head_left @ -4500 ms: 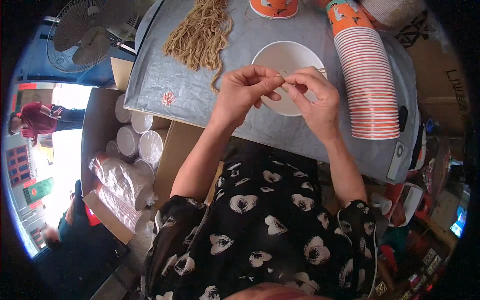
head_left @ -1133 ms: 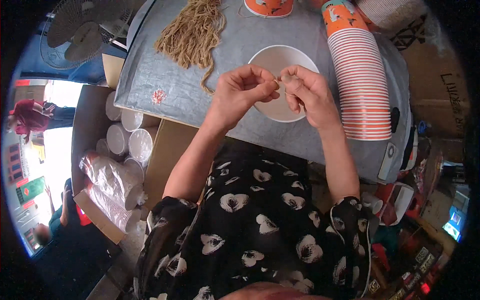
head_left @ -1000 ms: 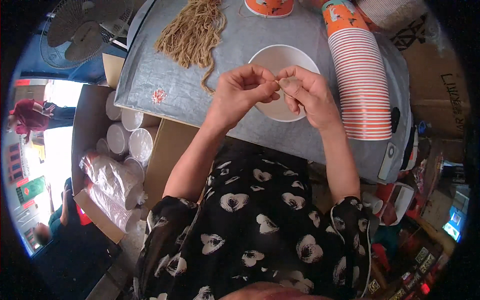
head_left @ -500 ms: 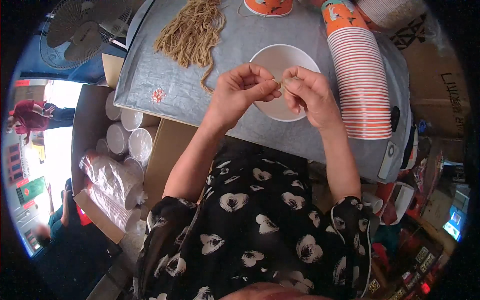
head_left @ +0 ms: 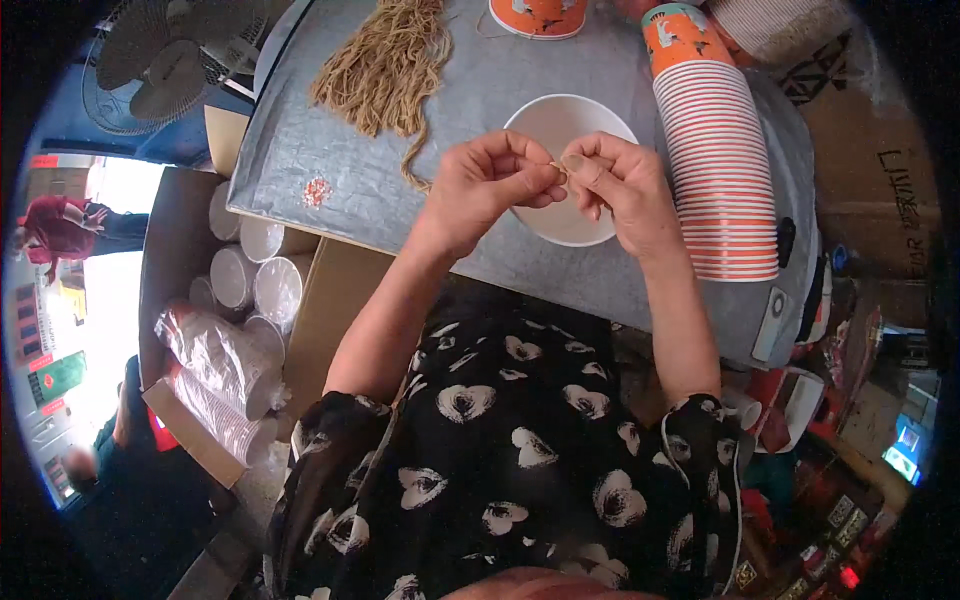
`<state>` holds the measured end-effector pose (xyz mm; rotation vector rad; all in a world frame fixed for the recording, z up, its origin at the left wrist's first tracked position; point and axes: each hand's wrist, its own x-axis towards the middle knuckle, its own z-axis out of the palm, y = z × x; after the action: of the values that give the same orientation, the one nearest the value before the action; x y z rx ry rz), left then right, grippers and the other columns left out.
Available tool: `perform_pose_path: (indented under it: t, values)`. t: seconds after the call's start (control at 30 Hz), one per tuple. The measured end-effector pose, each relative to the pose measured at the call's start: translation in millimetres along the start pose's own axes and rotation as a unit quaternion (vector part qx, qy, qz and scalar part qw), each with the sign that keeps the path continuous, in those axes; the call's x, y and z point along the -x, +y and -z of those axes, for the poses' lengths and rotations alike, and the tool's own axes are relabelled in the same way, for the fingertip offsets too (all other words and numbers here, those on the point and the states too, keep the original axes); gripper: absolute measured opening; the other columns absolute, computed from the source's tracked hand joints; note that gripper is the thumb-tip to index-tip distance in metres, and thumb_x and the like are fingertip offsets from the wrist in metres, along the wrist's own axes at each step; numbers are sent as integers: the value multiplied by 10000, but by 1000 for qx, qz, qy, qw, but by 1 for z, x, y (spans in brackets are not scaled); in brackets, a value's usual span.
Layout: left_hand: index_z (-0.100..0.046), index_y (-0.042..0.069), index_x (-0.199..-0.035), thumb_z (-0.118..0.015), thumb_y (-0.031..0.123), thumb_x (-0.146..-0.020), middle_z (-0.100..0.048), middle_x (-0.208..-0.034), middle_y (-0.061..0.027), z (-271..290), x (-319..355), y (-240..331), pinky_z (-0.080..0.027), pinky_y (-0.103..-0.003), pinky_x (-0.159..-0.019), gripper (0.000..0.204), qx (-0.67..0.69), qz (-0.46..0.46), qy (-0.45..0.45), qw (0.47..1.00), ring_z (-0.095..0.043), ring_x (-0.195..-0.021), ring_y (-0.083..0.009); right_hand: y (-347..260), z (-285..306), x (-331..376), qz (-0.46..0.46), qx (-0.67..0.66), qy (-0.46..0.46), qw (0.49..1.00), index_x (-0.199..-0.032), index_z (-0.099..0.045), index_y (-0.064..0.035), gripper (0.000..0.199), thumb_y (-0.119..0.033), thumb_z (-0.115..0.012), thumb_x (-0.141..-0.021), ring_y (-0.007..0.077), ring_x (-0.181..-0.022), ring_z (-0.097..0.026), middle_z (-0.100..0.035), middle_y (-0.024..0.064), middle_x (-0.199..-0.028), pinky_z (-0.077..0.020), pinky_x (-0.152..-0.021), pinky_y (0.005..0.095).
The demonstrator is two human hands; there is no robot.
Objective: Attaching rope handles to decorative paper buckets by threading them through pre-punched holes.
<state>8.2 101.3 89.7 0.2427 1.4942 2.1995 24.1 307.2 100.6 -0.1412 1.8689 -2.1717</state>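
Both my hands are held close together over a white paper tub (head_left: 545, 115), fingertips nearly meeting. My left hand (head_left: 485, 190) is closed in a pinch on a thin tan cord, of which only a tiny bit shows at the fingertips. Thumb and forefinger of my right hand (head_left: 630, 190) pinch at the same spot, closed on that cord. Beyond my left hand lies a bundle of tan cord (head_left: 385, 75), with one strand trailing toward the left wrist. A long nested stack of orange-and-white paper tubs (head_left: 715, 160) lies right of my right hand.
The grey covered table (head_left: 270, 150) bears a small pile of red-and-white bits (head_left: 316, 191). An orange tub (head_left: 540, 15) stands at the far edge. Left below is a cardboard box (head_left: 165, 260) with wrapped white tubs (head_left: 225, 350). A fan (head_left: 165, 75) stands far left; people are outside.
The fingertips of both hands have drawn closer together, and the right fingers have shifted slightly on the cord. The tubs and the bundle lie as before.
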Motion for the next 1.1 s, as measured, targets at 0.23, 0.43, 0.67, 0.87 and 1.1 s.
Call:
perform_pose_path:
  t: [0.23,0.43,0.67,0.87,1.1]
  values:
    - [-622,-31,-1121,-654,60,-956,-707,-1027,-127,-2,1,-2,-598,-304,-825,191,31,15,10,999,-721,-931,-205,1,-3,0,-12,-21,12,1000,-967,-636,-24,168,-191,-633,-987,38,-608,-547,-621,-12,-726,-426,-508,189]
    - [-643,-48,-1093,-653,88,-969,-715,-964,-121,-5,1,1,-595,-286,-796,184,-25,1,12,1000,-716,-893,-180,-1,-5,0,-13,20,17,1000,-959,-627,-21,185,-204,-627,-993,37,-603,-537,-609,-13,-706,-421,-506,190]
    - [-638,-28,-1077,-632,147,-989,-721,-989,-135,0,1,-3,-592,-298,-795,196,-16,10,7,1000,-725,-880,-206,-2,-8,2,-6,21,17,1000,-971,-608,-30,181,-208,-608,-1005,41,-584,-516,-578,-15,-695,-411,-499,191]
    - [-632,-38,-1124,-624,150,-994,-720,-1006,-145,0,1,-2,-593,-299,-800,228,-18,14,0,1000,-726,-887,-210,0,-5,1,12,24,26,999,-990,-615,-32,186,-216,-593,-1017,35,-586,-522,-595,-12,-696,-422,-496,191]
    - [-623,-45,-1187,-619,138,-995,-716,-1008,-137,1,5,-4,-589,-293,-801,266,-21,9,0,1000,-722,-888,-198,-3,-6,3,23,49,42,998,-1003,-614,-36,188,-222,-593,-1019,30,-574,-513,-594,-10,-702,-415,-494,184]
